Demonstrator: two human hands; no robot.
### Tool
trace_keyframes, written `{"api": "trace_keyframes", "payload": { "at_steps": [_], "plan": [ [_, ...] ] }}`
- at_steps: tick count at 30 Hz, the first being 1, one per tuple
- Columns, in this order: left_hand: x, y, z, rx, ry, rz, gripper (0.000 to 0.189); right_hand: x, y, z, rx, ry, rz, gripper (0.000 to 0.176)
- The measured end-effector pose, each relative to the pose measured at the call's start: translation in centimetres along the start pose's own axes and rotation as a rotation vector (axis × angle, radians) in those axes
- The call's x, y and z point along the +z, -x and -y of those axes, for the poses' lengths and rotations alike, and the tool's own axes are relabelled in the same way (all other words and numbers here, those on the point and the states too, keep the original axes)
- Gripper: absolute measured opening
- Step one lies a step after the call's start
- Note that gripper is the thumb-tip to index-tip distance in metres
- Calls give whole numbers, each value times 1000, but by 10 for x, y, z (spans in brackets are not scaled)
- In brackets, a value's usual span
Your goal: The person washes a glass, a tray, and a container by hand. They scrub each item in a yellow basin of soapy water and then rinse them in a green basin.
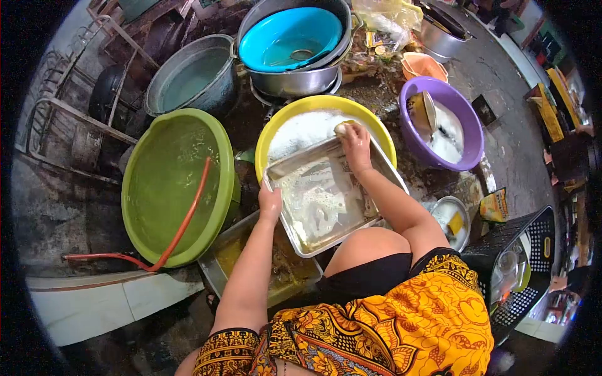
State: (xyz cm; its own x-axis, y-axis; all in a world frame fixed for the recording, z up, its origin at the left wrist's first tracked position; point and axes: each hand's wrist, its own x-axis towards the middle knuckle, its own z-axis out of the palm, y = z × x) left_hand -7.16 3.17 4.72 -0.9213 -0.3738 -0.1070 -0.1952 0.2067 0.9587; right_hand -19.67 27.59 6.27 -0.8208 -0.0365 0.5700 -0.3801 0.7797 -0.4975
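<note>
My left hand (269,202) is closed on the left rim of a rectangular metal baking tray (323,200), which is tilted over my knee and smeared with suds. At the tray's far edge, my right hand (356,147) is wrapped round a small pale sponge (343,128), mostly hidden by the fingers. Just beyond the tray stands a yellow basin (268,128) full of white foam. Under my left forearm, another rectangular metal tray (216,276) holds yellowish-brown liquid.
To the left, a green tub (227,182) of water has a red hose (188,213) in it. A purple basin (473,141) with suds stands right. Behind are a blue basin (251,37) in stacked pots and a grey tub (153,103). A black crate (539,225) sits at my right.
</note>
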Motion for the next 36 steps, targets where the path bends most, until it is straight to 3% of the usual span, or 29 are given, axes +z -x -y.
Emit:
{"api": "trace_keyframes", "payload": {
  "at_steps": [2,4,6,8,9,11,14,18,20,24,26,28,29,32,34,36],
  "plan": [
    [1,-1,0,17,-10,-19,51,11,5,6,34,-35,-10,36],
    [-1,2,-7,-60,-22,9,50,43,21,26,-56,-66,-9,42],
    [-2,3,-14,-93,-56,0,50,45,32,91,584,-808,316,46],
    [-1,3,-17,-123,-91,1,50,57,46,113,-309,-257,346,46],
    [-1,4,-17,-127,-104,-17,50,57,45,121,-304,-261,340,46],
    [-1,6,-19,-77,-141,-14,50,47,39,135,-609,-176,419,46],
    [-2,5,-8,-36,-158,-18,50,49,29,122,-745,-185,554,50],
    [-1,9,-18,9,-245,13,50,10,22,100,-680,-91,340,36],
    [1,3,-6,58,-104,63,50,0,27,87,-426,-32,284,36],
    [-2,2,-6,15,-70,114,48,14,36,103,-205,-42,326,32],
    [-2,5,-9,67,-47,90,49,36,44,113,-228,-81,342,34],
    [-1,10,-17,110,-80,54,51,51,51,128,-428,-217,268,36],
    [-1,10,-21,111,-79,61,51,49,51,127,-423,-212,266,36],
    [-3,15,-32,17,-82,123,53,32,43,129,-519,-235,336,38],
    [-4,18,-36,51,-192,90,55,17,31,118,-620,-88,376,37],
    [-2,9,-14,118,-192,62,55,-2,28,102,-595,47,391,36]
  ]
}}
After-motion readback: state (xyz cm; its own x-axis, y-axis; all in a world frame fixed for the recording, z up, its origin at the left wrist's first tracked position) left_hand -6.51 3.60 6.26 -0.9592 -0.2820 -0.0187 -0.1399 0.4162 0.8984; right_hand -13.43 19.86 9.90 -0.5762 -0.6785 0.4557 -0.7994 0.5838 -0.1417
